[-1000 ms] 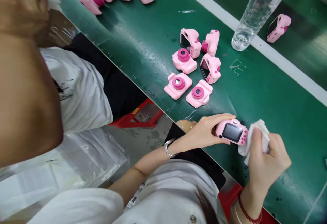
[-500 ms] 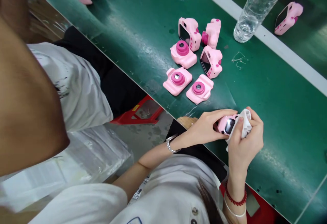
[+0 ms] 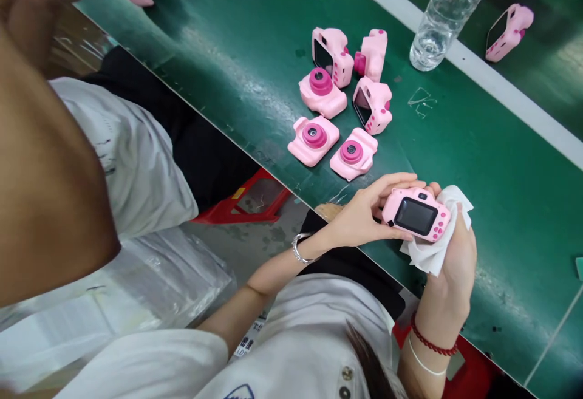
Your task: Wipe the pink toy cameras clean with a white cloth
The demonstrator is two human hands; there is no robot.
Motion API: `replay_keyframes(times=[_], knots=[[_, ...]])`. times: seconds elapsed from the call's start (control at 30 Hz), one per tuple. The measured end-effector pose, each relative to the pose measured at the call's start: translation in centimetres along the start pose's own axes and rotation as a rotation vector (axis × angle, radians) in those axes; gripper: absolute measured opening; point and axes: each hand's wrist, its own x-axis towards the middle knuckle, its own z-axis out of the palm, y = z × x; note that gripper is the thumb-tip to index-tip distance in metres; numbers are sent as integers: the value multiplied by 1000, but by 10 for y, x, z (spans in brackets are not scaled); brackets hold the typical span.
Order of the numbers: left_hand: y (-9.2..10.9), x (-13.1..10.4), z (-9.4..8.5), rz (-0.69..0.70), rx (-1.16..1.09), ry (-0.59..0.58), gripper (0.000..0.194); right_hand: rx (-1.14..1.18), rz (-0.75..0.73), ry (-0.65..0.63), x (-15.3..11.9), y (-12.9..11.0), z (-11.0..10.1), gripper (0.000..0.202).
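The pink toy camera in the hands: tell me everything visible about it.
The pink toy camera is small, with a glossy plastic-looking body and rounded corners. Its back faces up, showing a dark, unlit screen and darker pink buttons on the right. It is held slightly tilted above the near edge of the green table. The left hand grips its left end with fingers over the top; the right hand supports its right end through a white cloth that lies under it.
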Motion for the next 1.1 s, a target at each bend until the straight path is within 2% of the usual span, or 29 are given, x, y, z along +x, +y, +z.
replay_keyframes(times=[0.17, 0.27, 0.43, 0.6, 0.7, 0.8, 0.87, 0.97, 1.0, 1.03, 1.1], knots=[[7, -3, 6, 7, 38, 18, 90, -2, 0, -22, -4, -4, -4, 22], [10, -3, 9, 49, 115, 43, 88, -26, -9, -17, -3, -5, -7, 20], [14, -2, 11, 109, 229, 67, 90, 29, 98, -67, -2, -3, -7, 12], [15, -2, 11, 108, 219, 56, 88, 65, 154, -70, -3, -4, -6, 15], [16, -3, 11, 90, 248, 57, 88, 84, 132, -76, -3, -5, -5, 16], [19, -4, 10, 157, 347, 69, 78, 34, 85, -35, -4, -4, -2, 15], [22, -5, 9, 237, 465, 81, 66, -50, -43, 87, -7, -3, 0, 20], [25, -6, 9, 261, 634, 91, 56, -233, -446, 323, -17, -3, 1, 26], [26, -7, 9, 250, 663, 85, 54, -340, -601, 335, -20, -5, 0, 23], [26, -7, 9, 241, 678, 76, 52, -477, -732, 286, -24, -8, -2, 18], [25, -7, 10, 237, 679, 73, 46, -762, -870, 14, -31, -18, -9, 4]])
